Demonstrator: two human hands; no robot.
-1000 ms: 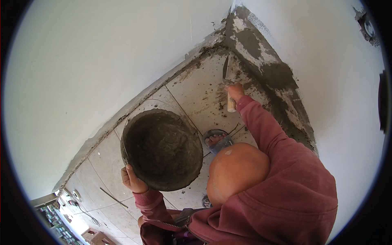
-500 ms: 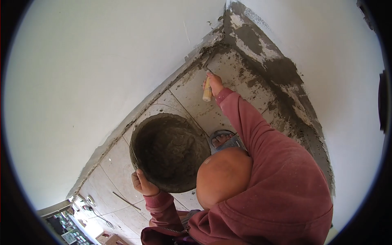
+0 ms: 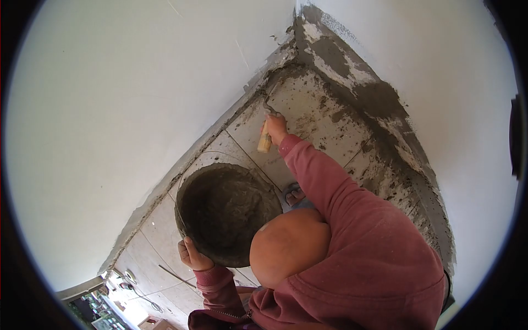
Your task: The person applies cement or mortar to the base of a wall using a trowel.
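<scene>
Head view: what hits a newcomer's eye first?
The big dark bucket left of centre, the left hand on it. Then the trowel in the right hand, near the corner. Also the patchy grey band low on the right wall.

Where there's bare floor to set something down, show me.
Fairly bare: tiles between the left wall, left hand and stick; a smaller patch between bucket and trowel. Crowded: the splattered floor along the right wall, and the corner beyond the trowel.
</scene>
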